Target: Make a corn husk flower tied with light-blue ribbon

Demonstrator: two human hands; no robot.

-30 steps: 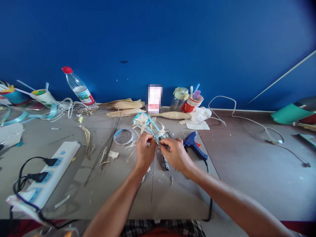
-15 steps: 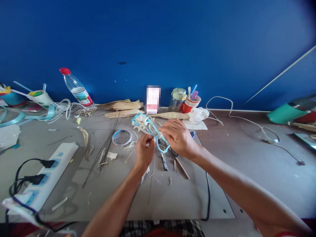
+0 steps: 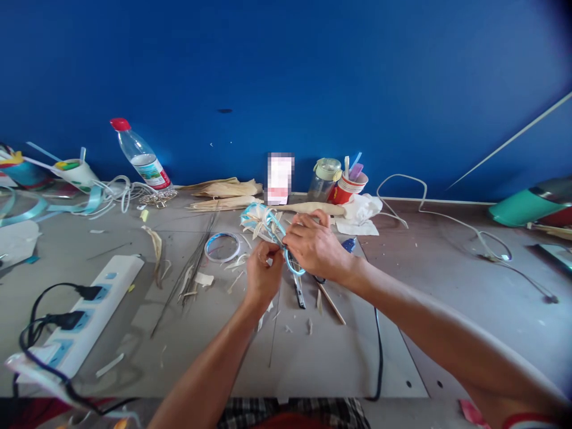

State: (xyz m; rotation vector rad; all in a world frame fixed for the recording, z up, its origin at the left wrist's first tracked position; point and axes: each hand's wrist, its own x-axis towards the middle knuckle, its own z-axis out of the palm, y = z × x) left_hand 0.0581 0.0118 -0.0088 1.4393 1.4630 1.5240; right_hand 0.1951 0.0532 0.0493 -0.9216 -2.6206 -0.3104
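Note:
My left hand (image 3: 263, 271) is closed, thumb and fingertips pinched on a light blue ribbon (image 3: 277, 227). From the other side my right hand (image 3: 318, 243) grips the same ribbon, its fingertips close to the left ones. One ribbon loop hangs below the fingers. Just beyond the hands, pale dried husk strips form a flower-like bundle (image 3: 260, 219) with blue material around it. Fingers hide the spot where the ribbon crosses. Under the hands lie a utility knife (image 3: 299, 292) and a thin wooden stick (image 3: 333, 305).
Left of my hands are a tape roll (image 3: 222, 247), thin dark wires (image 3: 190, 268) and a power strip (image 3: 96, 316) with plugs. Along the blue wall stand a tilted bottle (image 3: 145, 161), a phone (image 3: 279, 179), a jar (image 3: 324, 179) and a red paper cup (image 3: 349, 187). Husk scraps litter the table.
My right hand has shifted slightly left and closer to my left hand, covering more of the ribbon loop. The view has moved a little. Both hands still grip the ribbon.

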